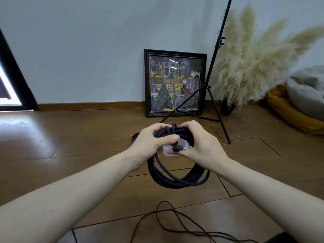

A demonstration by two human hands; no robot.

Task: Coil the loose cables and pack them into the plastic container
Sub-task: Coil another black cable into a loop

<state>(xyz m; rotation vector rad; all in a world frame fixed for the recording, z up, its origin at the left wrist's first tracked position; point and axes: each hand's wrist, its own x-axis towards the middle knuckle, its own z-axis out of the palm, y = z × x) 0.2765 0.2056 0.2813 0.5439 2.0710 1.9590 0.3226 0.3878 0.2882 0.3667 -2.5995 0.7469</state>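
A thick black cable (177, 179) is wound into a coil of several loops and hangs in the air between my hands. My left hand (154, 142) grips the top of the coil, thumb across the strands. My right hand (201, 146) holds the coil's right side and pinches the plug end near the middle. Behind the hands, mostly hidden, a clear plastic container (168, 151) sits on the wooden floor. A thin black loose cable (177, 220) lies in curves on the floor close to me.
A framed picture (175, 83) leans on the wall ahead. A black tripod stand (215, 72) spreads its legs to the right of the hands. Pampas grass in a dark vase (228, 107) and a beanbag (301, 106) stand at the right. A small dark object (135, 136) peeks out beside my left hand.
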